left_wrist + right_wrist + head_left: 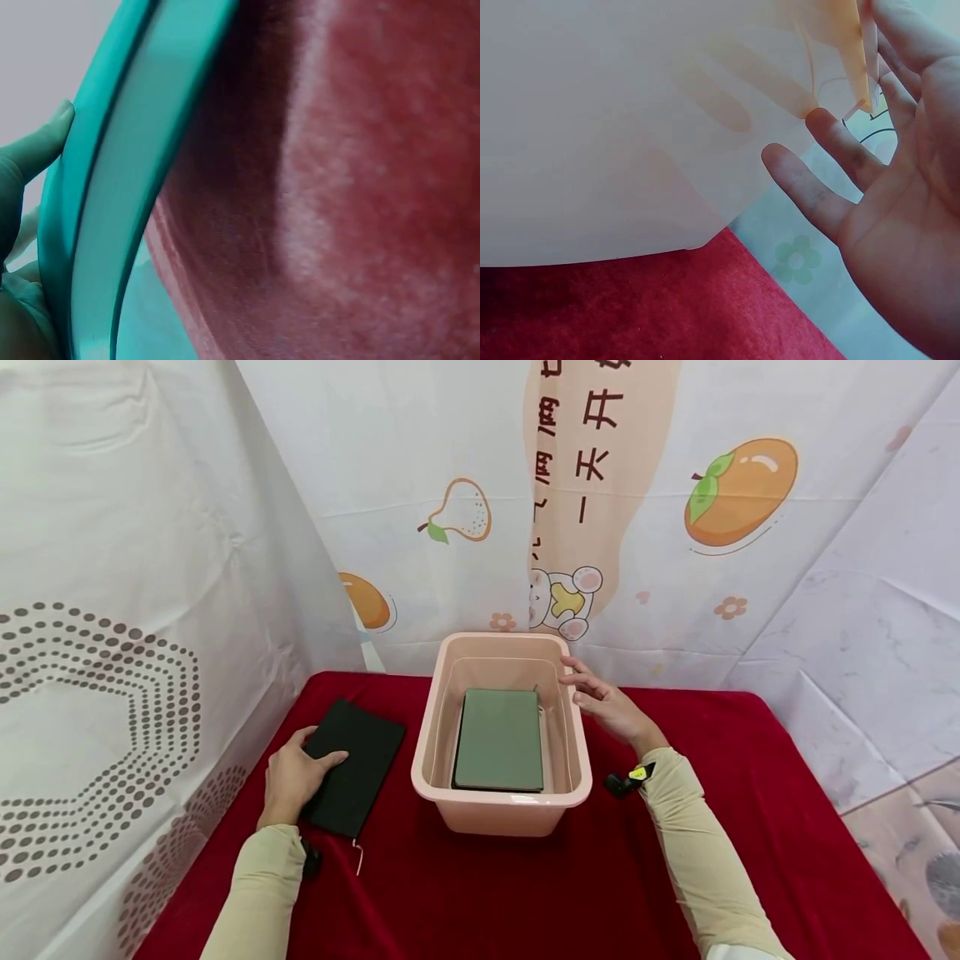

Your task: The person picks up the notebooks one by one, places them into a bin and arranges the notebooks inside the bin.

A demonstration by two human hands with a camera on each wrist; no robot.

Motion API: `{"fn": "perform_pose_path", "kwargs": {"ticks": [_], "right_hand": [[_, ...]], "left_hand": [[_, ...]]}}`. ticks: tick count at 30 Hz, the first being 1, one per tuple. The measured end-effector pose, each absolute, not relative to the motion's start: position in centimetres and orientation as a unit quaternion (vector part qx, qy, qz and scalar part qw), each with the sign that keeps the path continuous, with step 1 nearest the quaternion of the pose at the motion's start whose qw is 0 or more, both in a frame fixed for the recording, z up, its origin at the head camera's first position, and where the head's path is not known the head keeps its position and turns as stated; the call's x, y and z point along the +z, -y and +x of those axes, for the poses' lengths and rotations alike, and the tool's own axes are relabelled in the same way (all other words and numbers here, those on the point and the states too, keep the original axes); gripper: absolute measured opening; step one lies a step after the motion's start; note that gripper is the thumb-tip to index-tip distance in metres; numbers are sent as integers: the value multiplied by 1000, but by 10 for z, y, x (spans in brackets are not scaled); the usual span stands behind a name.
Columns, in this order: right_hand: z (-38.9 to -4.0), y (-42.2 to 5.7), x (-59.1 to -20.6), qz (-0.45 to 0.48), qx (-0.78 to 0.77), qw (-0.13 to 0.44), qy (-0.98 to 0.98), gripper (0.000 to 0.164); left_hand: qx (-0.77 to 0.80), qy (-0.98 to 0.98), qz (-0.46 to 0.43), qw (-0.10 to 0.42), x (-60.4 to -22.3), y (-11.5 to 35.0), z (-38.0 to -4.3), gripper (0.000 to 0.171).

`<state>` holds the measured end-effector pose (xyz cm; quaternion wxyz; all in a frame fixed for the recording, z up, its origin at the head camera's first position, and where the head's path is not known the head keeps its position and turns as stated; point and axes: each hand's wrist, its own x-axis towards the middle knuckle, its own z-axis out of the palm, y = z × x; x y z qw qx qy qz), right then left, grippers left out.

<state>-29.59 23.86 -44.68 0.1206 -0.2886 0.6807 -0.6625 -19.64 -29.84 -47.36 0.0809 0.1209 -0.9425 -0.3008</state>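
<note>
My left hand [292,778] grips a black notebook [362,764] by its left edge, with the thumb across the cover. A thin ribbon bookmark [359,853] hangs from its near end. In the left wrist view the notebook [154,142] shows edge-on in a teal tint above the red cloth. My right hand [613,714] is at the right side of a pink plastic tub [495,820], fingers loosely spread near the rim; in the right wrist view its fingertips are close against the tub wall [577,150]. A grey-green notebook [500,739] lies inside on something dark.
A red velvet cloth [480,893] covers the table. Behind it hangs a white printed curtain [390,435] with fruit drawings, close to the tub's far end. Another curtain [97,560] with dotted patterns borders the left side.
</note>
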Motion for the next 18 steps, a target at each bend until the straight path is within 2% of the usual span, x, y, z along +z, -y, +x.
{"fn": "perform_pose_path", "kwargs": {"ticks": [8, 18], "right_hand": [[-296, -238, -449, -289, -669, 125, -673, 37], [-296, -238, -449, -286, -676, 123, -668, 40]], "left_hand": [[-303, 940, 118, 101, -467, 294, -197, 78], [-290, 935, 131, 159, -454, 289, -199, 77]]}}
